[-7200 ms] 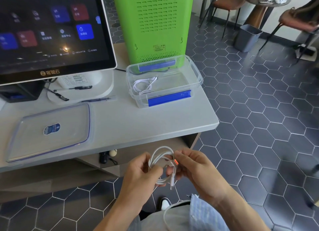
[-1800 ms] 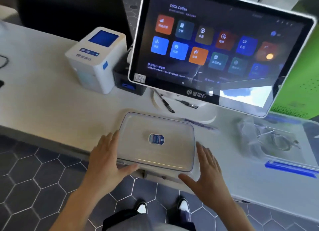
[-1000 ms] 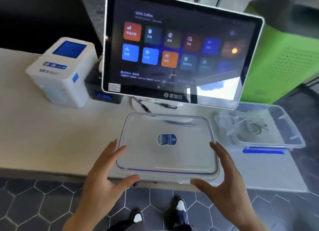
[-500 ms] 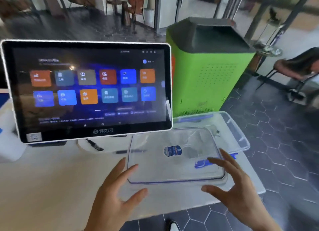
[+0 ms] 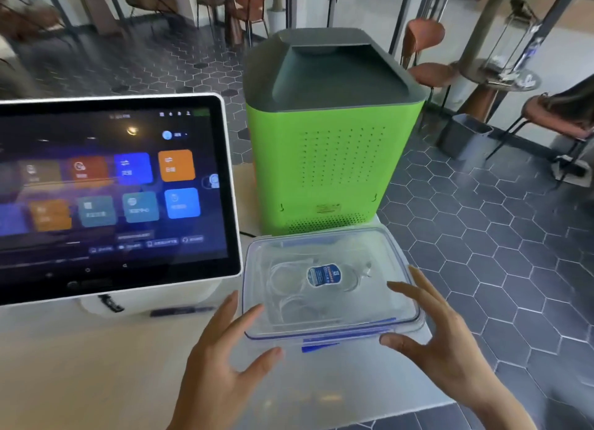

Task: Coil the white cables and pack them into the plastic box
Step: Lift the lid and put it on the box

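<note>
The clear plastic lid (image 5: 379,304), with a blue round sticker in its middle, lies over the clear plastic box (image 5: 321,346) near the counter's right end. Coiled white cables (image 5: 289,288) show through the lid, inside the box. My left hand (image 5: 225,359) grips the lid's front left corner, with the thumb at the front edge and the fingers along the left side. My right hand (image 5: 440,342) grips the front right corner the same way. A blue clip of the box sticks out under the lid's front edge.
A touchscreen terminal (image 5: 109,198) stands on the counter (image 5: 96,365) just left of the box, with a dark pen (image 5: 180,310) at its base. A green machine (image 5: 324,159) stands right behind the box. The counter ends just right of the box, above tiled floor.
Both hands picked the lid up from the counter's left part and carried it to the right; it now sits over the box with the cables inside.
</note>
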